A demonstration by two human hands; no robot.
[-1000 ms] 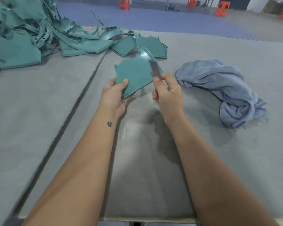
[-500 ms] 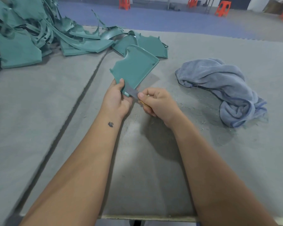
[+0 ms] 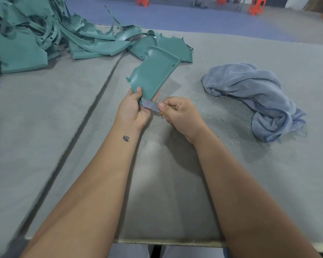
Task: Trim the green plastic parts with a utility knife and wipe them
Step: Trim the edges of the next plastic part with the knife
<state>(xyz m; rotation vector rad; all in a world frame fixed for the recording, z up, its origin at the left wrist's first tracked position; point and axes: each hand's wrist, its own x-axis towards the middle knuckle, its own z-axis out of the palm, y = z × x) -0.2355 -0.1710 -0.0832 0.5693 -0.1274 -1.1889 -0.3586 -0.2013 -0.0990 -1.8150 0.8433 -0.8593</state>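
Two hands share the cut: the left hand (image 3: 133,109) pinches the green part (image 3: 153,75) steady while the right hand (image 3: 179,113), clamped on the utility knife (image 3: 151,105), should shave its near edge away from the thumb.

Green plastic part (image 3: 153,75) tilted upright above the table, grey knife blade (image 3: 151,105) at its lower edge

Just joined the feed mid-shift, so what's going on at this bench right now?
A person is trimming a green plastic part. The left hand grips its near end and holds it up off the table, while the right hand pinches a utility knife with the blade at the part's bottom edge. A blue cloth lies unused to the right; green offcuts are heaped far left.
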